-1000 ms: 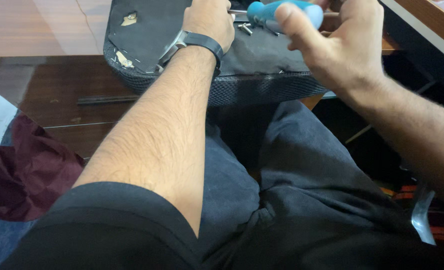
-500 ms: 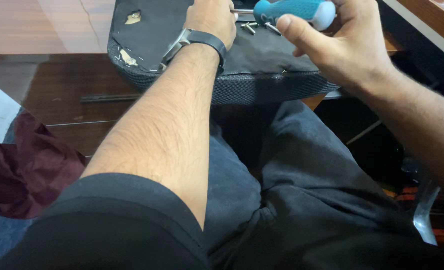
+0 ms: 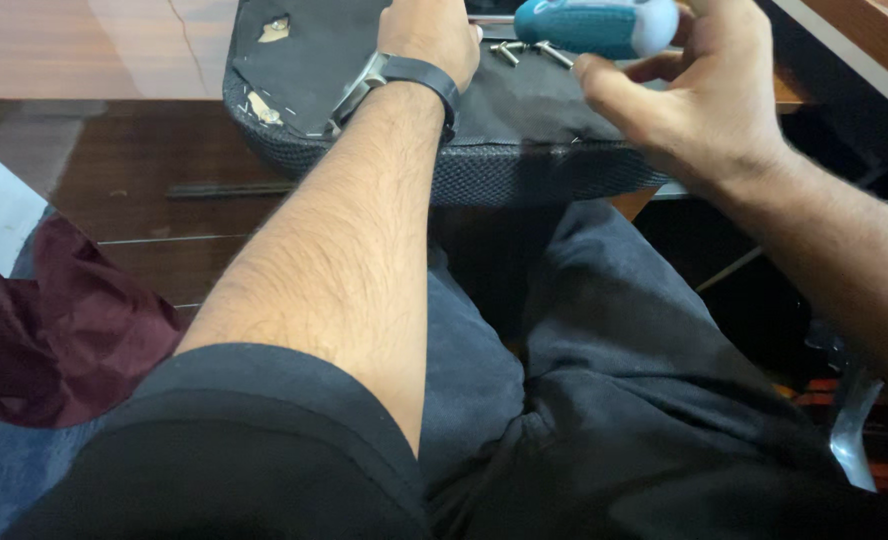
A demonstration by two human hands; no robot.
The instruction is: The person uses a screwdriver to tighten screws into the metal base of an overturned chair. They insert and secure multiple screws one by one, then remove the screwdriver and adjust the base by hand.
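A black padded seat cushion (image 3: 524,130) with a mesh edge lies underside up on the wooden table. My left hand (image 3: 429,30), with a dark band on its wrist, rests on top of it. Its fingers run past the top edge of the view. My right hand (image 3: 704,95) holds a screwdriver with a teal and white handle (image 3: 594,25) just above the cushion's far right part, thumb under the handle. A few loose silver screws (image 3: 524,50) lie on the cushion between my two hands.
The cushion's fabric is torn at its left corner (image 3: 264,100). The brown wooden table (image 3: 94,60) reaches left. A dark red cloth (image 3: 54,330) lies at lower left. My legs in grey trousers (image 3: 584,380) fill the foreground. A wooden ledge (image 3: 864,40) runs at upper right.
My right hand has shifted slightly right with the screwdriver, its thumb loosening under the handle. My left hand has stayed on the cushion.
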